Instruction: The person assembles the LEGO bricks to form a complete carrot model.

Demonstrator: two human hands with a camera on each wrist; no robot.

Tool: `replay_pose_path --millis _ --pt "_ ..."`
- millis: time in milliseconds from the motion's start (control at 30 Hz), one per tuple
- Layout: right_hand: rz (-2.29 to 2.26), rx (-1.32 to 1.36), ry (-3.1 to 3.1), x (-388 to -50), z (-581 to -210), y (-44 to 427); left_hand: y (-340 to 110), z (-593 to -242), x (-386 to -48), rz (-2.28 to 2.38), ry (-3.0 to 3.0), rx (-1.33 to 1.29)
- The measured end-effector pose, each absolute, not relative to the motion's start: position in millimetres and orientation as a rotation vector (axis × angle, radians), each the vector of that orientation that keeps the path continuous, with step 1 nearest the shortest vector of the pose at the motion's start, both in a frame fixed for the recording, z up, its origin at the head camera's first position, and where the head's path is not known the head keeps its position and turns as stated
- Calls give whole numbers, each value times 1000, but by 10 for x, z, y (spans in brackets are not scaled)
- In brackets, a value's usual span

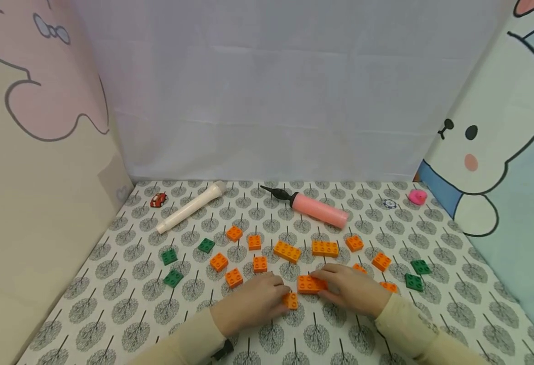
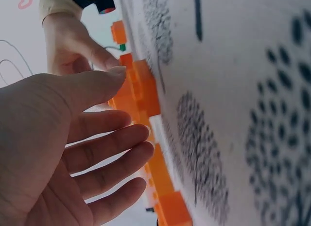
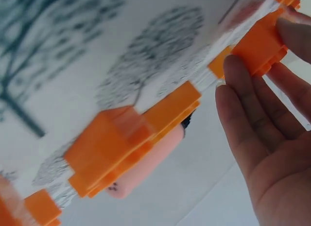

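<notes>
My left hand (image 1: 260, 299) holds a small square orange toy building brick (image 1: 291, 300) at its left side, with thumb and fingertips around it and its right studs showing. Just to the right, my right hand (image 1: 346, 286) grips the right end of a longer orange building brick (image 1: 310, 285), thumb on the near side and fingers on the far side. Both bricks are low on the table, close together but apart. In the right wrist view the fingers (image 3: 238, 80) lie along the held brick. In the left wrist view the left fingers (image 2: 112, 148) are slightly bent.
Orange bricks (image 1: 234, 278) lie scattered around the hands, with two longer ones (image 1: 325, 248) behind. Green bricks lie left (image 1: 173, 278) and right (image 1: 414, 282). Farther back are a white stick (image 1: 191, 208), a pink hand pump (image 1: 319, 210), a red toy car (image 1: 158, 199) and a pink toy duck (image 1: 417, 196).
</notes>
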State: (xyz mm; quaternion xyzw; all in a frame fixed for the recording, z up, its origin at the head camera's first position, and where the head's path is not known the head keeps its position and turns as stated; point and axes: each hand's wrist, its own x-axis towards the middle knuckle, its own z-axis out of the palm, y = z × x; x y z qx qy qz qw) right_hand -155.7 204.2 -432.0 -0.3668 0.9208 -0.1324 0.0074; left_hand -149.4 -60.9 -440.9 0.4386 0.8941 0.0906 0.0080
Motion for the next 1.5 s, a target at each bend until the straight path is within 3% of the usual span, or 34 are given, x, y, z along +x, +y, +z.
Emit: replay_pose_path --millis 900,1500 --pt "-474 -1334 2802 -1460 -4322 1659 -706 -4395 -1508 452 2834 1306" --pt "-574 -1234 2735 -1424 -4390 1629 -693 -4446 -1561 644 2685 1233"
